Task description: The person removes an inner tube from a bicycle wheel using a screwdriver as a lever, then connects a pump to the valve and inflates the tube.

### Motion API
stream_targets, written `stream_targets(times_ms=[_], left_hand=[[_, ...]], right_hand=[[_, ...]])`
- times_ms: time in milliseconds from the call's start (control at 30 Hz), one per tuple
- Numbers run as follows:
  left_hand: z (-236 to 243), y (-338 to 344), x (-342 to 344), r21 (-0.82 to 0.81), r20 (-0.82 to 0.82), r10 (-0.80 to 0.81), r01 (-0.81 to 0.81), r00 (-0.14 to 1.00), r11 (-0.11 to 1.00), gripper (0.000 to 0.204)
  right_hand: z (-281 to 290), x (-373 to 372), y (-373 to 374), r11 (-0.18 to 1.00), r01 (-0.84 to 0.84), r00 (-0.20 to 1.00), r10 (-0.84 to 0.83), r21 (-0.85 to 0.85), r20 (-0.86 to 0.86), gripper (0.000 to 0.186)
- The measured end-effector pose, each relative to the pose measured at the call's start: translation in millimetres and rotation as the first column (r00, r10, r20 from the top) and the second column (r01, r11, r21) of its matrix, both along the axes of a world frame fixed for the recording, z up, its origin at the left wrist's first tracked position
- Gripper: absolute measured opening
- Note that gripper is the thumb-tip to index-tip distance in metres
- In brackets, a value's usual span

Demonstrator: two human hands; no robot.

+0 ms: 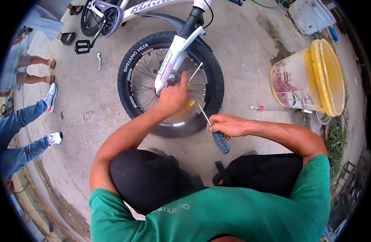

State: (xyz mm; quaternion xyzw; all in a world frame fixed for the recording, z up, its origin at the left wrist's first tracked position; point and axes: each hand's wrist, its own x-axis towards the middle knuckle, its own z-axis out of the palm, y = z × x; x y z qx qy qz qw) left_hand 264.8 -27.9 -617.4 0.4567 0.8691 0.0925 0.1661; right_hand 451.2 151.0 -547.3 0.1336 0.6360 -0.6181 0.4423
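My left hand is at the lower end of the white front fork, near a dark fitting, index finger raised and other fingers curled; what they grip is unclear. My right hand holds a screwdriver by its translucent blue handle, its tip angled up toward the spokes. The fork belongs to a pink-white bicycle. Its fat black front tyre stands behind both hands, with a yellow reflector among the spokes.
Other people's legs and sandaled feet line the left. A small silver tool lies left of the wheel. A yellow-rimmed bucket, a white container, a red-collared metal tool and weeds are at right.
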Motion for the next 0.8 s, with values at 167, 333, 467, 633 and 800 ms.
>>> stream_targets(times_ms=[167,333,467,633,800], left_hand=[[-0.2,5.7,0.7,-0.010,0.053,-0.019,0.020,0.998,1.000,0.076],[16.0,12.8,-1.6,-0.158,0.095,0.034,-0.019,0.995,0.987,0.078],[5.0,5.1,-4.9,-0.083,0.072,0.001,0.005,0.997,0.997,0.078],[-2.8,4.5,-6.0,-0.023,0.058,-0.030,0.031,0.998,0.999,0.078],[-0.4,7.2,-4.1,-0.029,0.053,-0.021,0.022,0.998,0.999,0.076]], right_hand=[[-19.1,32.0,14.9,0.999,0.025,0.992,-0.022,-0.025,0.123,0.032],[-21.8,31.0,30.4,0.996,0.080,0.975,-0.086,0.036,0.205,0.035],[-22.1,28.1,28.8,0.994,0.100,0.975,-0.105,0.035,0.197,0.037],[-59.7,43.3,50.3,0.995,-0.037,0.999,0.040,0.094,-0.035,0.038],[-88.4,60.1,63.5,0.994,-0.049,0.988,0.062,0.092,-0.138,0.039]])
